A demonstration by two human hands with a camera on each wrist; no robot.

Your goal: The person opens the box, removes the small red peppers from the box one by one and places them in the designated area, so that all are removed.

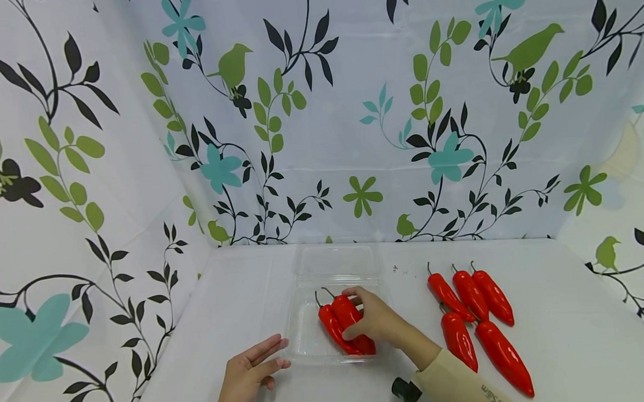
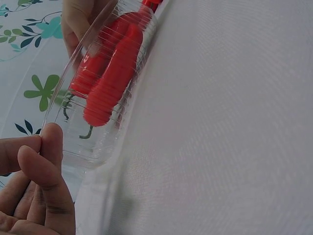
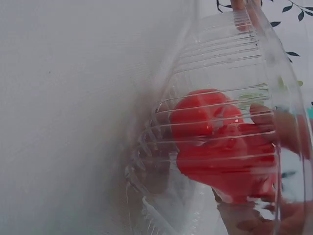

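Note:
A clear plastic clamshell box lies with its lid folded back. Two red chili peppers with dark curved stems lie side by side in its base. My right hand reaches in from the right and grips the right-hand pepper, thumb on one side and fingers on the other. In the right wrist view, the ribbed box wall partly covers the peppers and fingers. My left hand is at the box's front left corner, fingers loosely extended, fingertips at the rim.
Several more red chili peppers lie grouped on the white table to the right. A dark cylindrical object sits beside the right sleeve. A leaf-and-bird patterned curtain hangs behind and at the sides.

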